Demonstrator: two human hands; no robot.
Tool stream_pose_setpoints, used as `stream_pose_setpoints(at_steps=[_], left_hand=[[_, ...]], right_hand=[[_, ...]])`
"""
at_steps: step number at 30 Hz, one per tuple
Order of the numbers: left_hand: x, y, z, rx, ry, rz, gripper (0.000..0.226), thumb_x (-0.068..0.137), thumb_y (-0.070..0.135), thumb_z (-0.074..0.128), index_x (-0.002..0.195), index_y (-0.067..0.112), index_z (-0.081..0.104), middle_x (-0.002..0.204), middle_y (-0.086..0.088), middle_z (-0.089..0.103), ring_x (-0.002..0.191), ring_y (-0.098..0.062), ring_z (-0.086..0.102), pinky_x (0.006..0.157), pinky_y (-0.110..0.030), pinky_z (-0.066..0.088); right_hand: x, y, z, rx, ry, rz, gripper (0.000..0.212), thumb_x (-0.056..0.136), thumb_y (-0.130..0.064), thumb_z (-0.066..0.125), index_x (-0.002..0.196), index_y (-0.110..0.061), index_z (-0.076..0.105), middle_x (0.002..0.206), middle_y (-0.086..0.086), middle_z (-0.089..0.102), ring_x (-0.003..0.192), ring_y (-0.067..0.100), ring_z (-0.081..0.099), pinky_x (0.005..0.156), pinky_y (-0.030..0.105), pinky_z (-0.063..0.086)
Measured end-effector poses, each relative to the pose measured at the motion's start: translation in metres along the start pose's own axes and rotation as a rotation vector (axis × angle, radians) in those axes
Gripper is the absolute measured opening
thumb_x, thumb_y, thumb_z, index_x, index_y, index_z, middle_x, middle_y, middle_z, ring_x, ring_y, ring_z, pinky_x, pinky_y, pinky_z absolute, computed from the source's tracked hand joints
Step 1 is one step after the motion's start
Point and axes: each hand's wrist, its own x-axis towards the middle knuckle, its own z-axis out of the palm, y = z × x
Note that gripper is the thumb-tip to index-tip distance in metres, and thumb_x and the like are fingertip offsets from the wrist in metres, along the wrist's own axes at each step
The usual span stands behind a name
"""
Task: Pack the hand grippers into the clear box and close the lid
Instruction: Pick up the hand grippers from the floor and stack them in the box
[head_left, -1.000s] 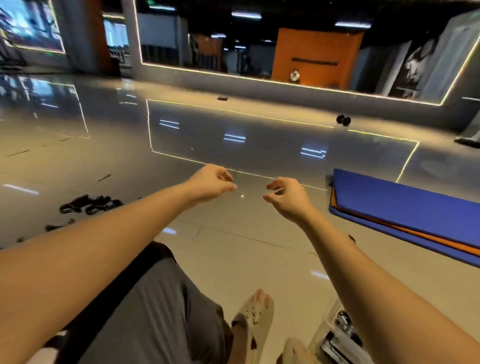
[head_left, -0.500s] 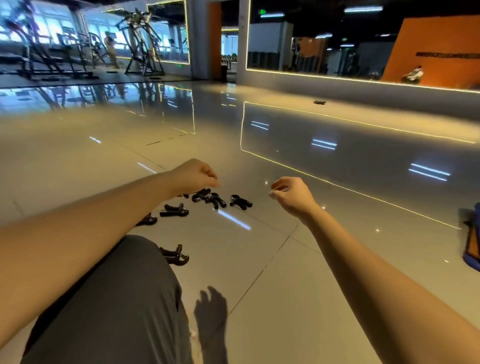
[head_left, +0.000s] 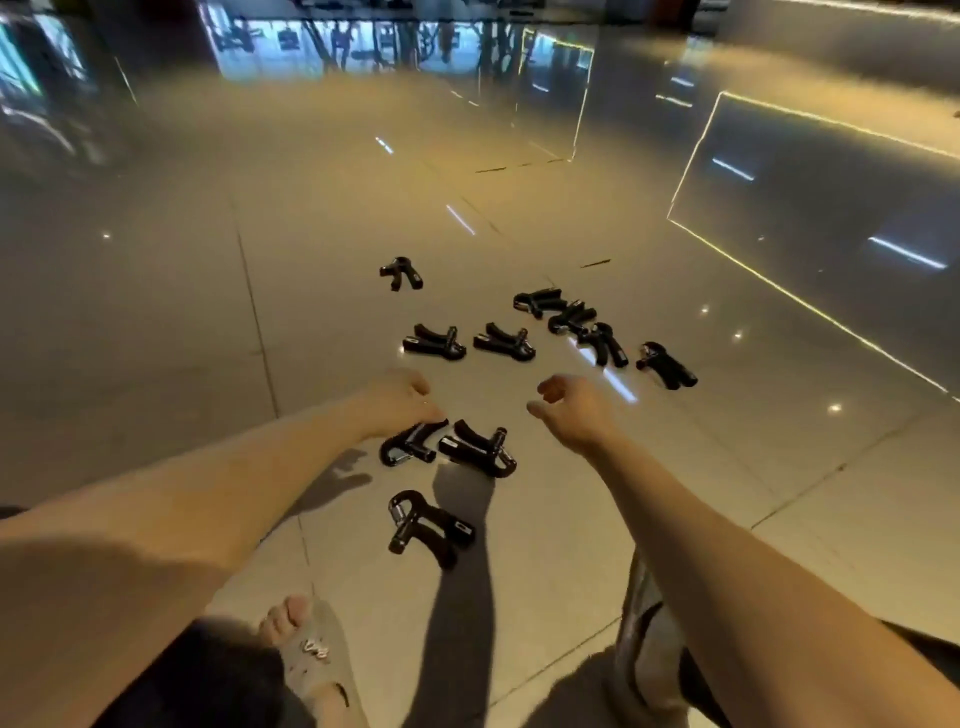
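Note:
Several black hand grippers lie scattered on the glossy tiled floor. One hand gripper (head_left: 410, 446) lies right under my left hand (head_left: 397, 402), beside another (head_left: 478, 450), and a third (head_left: 427, 525) lies closer to me. More lie farther out, such as a pair (head_left: 435, 343) (head_left: 504, 343) and a far single one (head_left: 400, 273). My left hand hangs loosely curled over the nearest gripper's handle; I cannot tell if it touches. My right hand (head_left: 571, 410) hovers loosely curled and holds nothing. The clear box is out of view.
My sandalled foot (head_left: 306, 644) and a knee in grey shorts (head_left: 644, 618) are at the bottom. A cluster of grippers (head_left: 571, 318) and one more (head_left: 667, 365) lie to the right. A glowing light strip (head_left: 810, 306) runs across the floor at right.
The view has swung left and down from the blue mat to the grippers on the floor. Both hands have dropped closer to the nearest grippers, still holding nothing.

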Motion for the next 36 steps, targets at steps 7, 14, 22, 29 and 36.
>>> stream_pose_setpoints(at_steps=[7,14,22,29,36], left_hand=[[0.030,-0.118,0.112,-0.278,0.079,-0.493,0.077,0.083,0.036,0.079,0.148,0.018,0.043,0.142,-0.009,0.052,0.123,-0.027,0.054,0.100,-0.036,0.047],[0.042,-0.150,0.183,-0.410,0.269,-0.722,0.077,0.080,0.027,0.084,0.144,0.009,0.047,0.131,-0.012,0.059,0.102,-0.021,0.058,0.078,-0.026,0.047],[0.093,-0.151,0.193,-0.465,0.472,-0.778,0.038,0.079,0.029,0.084,0.110,0.017,0.065,0.087,0.006,0.062,0.063,0.001,0.048,0.044,-0.016,0.034],[0.101,-0.159,0.195,-0.438,0.365,-0.698,0.014,0.088,0.026,0.075,0.095,0.016,0.068,0.088,0.001,0.066,0.079,-0.014,0.062,0.062,-0.028,0.049],[0.094,-0.145,0.198,-0.570,0.322,-0.602,0.024,0.097,0.023,0.064,0.121,0.018,0.063,0.107,0.002,0.064,0.086,-0.009,0.061,0.061,-0.020,0.045]], right_hand=[[0.069,0.059,0.102,-0.227,-0.179,0.004,0.052,0.090,-0.029,0.071,0.138,-0.013,0.057,0.134,0.010,0.061,0.116,0.029,0.061,0.093,0.036,0.050],[0.120,0.102,0.159,-0.412,-0.296,-0.016,0.059,0.081,-0.034,0.076,0.133,-0.017,0.055,0.130,0.007,0.051,0.114,0.030,0.054,0.090,0.047,0.053],[0.153,0.118,0.184,-0.500,-0.292,0.018,0.088,0.071,-0.050,0.085,0.142,-0.019,0.042,0.136,0.008,0.044,0.125,0.031,0.042,0.087,0.043,0.050],[0.149,0.127,0.185,-0.445,-0.281,-0.086,0.070,0.070,-0.047,0.082,0.124,-0.013,0.054,0.124,0.006,0.043,0.101,0.026,0.055,0.077,0.036,0.055],[0.126,0.132,0.159,-0.245,-0.228,-0.034,0.073,0.069,-0.042,0.085,0.126,-0.012,0.050,0.125,0.005,0.043,0.089,0.019,0.053,0.075,0.029,0.051]])
